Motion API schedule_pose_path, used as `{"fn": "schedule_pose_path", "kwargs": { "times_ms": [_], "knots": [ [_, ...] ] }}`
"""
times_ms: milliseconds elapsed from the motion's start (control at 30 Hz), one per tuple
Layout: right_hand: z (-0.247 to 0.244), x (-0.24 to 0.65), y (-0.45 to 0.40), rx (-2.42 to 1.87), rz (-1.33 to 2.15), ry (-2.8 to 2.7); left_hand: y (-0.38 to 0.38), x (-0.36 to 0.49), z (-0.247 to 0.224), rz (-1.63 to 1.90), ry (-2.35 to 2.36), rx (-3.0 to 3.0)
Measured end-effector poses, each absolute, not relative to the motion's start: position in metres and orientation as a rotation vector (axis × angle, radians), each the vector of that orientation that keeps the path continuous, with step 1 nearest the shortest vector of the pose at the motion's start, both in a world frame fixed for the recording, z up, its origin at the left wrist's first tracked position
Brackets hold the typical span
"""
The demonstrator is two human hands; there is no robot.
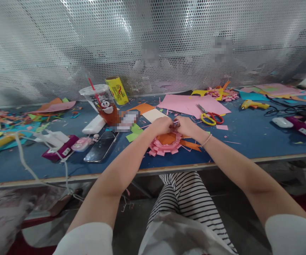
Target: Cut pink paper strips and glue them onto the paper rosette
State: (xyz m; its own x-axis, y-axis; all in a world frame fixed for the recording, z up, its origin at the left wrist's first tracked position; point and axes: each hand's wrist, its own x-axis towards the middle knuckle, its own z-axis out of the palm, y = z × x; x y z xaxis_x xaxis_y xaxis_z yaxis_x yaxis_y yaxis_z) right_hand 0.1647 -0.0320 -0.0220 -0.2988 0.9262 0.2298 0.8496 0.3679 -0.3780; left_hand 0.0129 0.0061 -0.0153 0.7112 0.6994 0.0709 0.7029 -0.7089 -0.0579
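Observation:
A paper flower point(164, 147) with folded pink petals round an orange centre lies on the blue table near its front edge. Just over its far side, my left hand point(163, 124) and my right hand point(184, 125) meet with fingers pinched. A bit of pink paper strip shows between the fingertips, and the fingers partly cover it. Orange paper strips point(190, 144) stick out beside the flower under my right wrist. Beyond my right hand rest scissors point(211, 119) with red and yellow handles, next to large pink paper sheets point(180, 104).
Left of my arms are a smartphone point(99, 147), a plastic cup point(106, 106) of brown drink with a red straw, and a purple power strip point(59, 148) with white cables. A yellow glue gun point(255, 104) lies right. Behind stands a perforated metal panel point(168, 42).

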Motion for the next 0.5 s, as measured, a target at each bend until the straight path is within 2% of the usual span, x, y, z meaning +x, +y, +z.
{"fn": "schedule_pose_path", "kwargs": {
  "times_ms": [200, 500],
  "knots": [
    [-0.020, 0.164, -0.039, -1.547, 0.195, -2.303, 0.006, 0.012, -0.013, -0.087, -1.164, -2.888],
    [-0.010, 0.164, -0.051, -1.494, 0.279, -2.418, 0.013, 0.002, -0.019, -0.287, -1.088, -3.035]
  ]
}}
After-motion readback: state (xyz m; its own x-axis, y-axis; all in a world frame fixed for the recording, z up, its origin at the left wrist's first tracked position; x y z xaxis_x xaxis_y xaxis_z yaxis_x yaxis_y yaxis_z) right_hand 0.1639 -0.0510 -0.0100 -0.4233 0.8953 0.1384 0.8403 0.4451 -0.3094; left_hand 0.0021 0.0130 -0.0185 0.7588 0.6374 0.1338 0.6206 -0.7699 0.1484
